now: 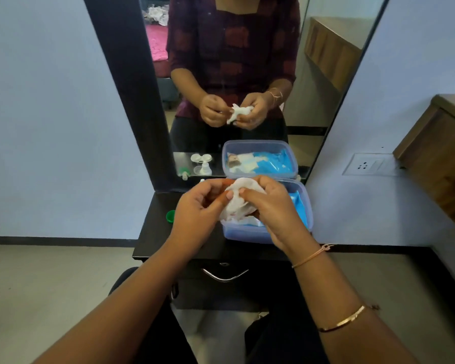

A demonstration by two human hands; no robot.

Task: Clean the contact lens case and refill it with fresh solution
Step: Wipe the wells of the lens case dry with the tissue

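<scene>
Facing a tall black-framed mirror (pixel 313 74), a person works at a small black tabletop (pixel 153 232) with both arms stretched forward.

At the left of the tabletop lies a small green cap (pixel 170 216), apart from everything else. Just right of it, in the lower edge of the mirror, there is a reflection of a white lens case (pixel 201 158) with two round cups, open and lying flat, and of a small clear bottle (pixel 205 169) beside it. On the tabletop itself that spot is hidden behind the hands.

The left hand (pixel 195 214) is raised above the tabletop, fingers curled, pinching the left edge of a crumpled white tissue (pixel 238 203). The right hand (pixel 273 206) meets it, fingers and thumb curled round the tissue's other side, so the tissue is bunched between both hands. Whether anything is wrapped inside it cannot be told. The right forearm wears a thin thread band (pixel 313 256) at the wrist and a gold bangle (pixel 344 321) further up.

Behind and below the right hand sits an open, translucent blue plastic box (pixel 247 236), up against the mirror, holding blue packets (pixel 298 206).

Further right, a wall socket (pixel 364 164) is set in the pale wall, and a wooden cabinet (pixel 441 158) stands at the far right.
</scene>
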